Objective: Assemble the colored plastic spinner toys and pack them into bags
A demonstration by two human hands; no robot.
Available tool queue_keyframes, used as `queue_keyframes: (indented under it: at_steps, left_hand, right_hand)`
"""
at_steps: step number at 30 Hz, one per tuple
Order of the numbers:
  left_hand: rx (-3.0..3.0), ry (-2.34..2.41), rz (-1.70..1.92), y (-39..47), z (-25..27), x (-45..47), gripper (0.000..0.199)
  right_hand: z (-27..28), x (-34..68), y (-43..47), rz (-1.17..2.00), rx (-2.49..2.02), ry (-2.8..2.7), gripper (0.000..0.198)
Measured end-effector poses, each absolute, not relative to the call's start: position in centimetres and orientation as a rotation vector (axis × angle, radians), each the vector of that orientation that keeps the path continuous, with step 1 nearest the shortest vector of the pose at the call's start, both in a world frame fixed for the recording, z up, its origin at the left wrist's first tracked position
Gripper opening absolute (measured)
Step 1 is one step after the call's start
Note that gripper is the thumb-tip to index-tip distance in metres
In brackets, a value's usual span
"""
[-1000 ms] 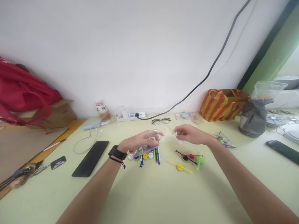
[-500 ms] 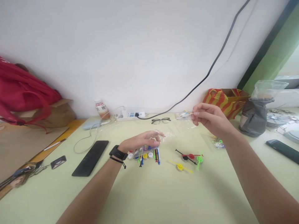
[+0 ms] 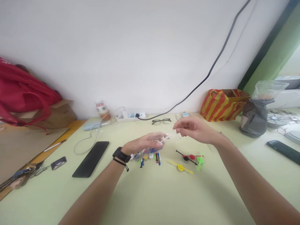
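Both hands pinch a clear bag between them.

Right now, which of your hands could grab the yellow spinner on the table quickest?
Probably the right hand. It hovers almost above the yellow spinner and holds, at most, a bit of clear plastic. The left hand is farther off and busy holding the clear bag of coloured parts.

The left hand is gripping a clear plastic bag of coloured parts above the pale green table. The right hand is pinching the bag's far right edge. Loose propeller pieces are lying just right, a black phone left.
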State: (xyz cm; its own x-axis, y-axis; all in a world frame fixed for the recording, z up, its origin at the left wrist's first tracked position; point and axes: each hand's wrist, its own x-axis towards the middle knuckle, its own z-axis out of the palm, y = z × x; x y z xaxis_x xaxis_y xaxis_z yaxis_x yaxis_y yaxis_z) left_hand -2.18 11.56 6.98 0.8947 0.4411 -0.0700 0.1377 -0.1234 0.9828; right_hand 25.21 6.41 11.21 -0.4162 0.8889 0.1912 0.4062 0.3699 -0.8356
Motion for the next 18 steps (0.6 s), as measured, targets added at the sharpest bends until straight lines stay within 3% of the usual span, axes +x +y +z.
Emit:
queue_keyframes:
  at_steps: [6, 14, 18]
  left_hand:
    - [1.679, 0.483, 0.318, 12.0, 6.4, -2.5, 0.058]
    - [1.658, 0.516, 0.323, 12.3, 6.2, -2.7, 0.054]
    - [1.651, 0.526, 0.322, 12.4, 6.1, -2.7, 0.054]
  right_hand:
    - [9.8, 27.6, 7.8, 0.734, -1.344, -2.168, 0.024]
    - [5.7, 27.3, 9.0, 1.279, -1.590, -2.493, 0.034]
    - [5.1, 26.5, 9.0, 1.382, -1.574, -2.485, 0.022]
